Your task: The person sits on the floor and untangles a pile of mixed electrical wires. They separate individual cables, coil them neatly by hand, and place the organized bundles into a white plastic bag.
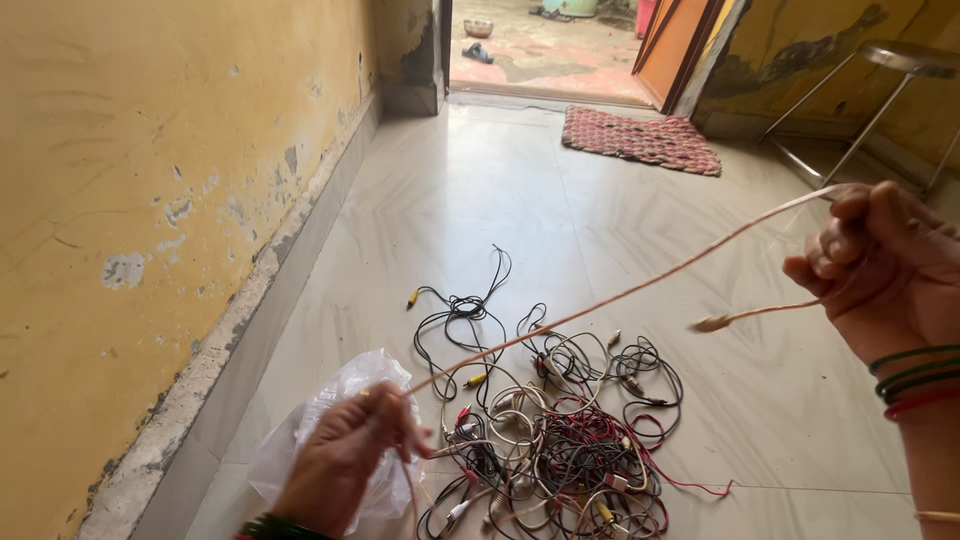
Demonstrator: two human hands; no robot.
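so there's this thin copper-pink cable point(620, 293) pulled taut, running diagonally from lower left up to the upper right of the frame, with its loose end and small plug dangling back at right.

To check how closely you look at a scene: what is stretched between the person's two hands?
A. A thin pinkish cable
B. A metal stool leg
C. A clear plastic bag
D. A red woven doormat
A: a thin pinkish cable runs taut from the left hand up to the right hand, above the tangle of wires on the floor.
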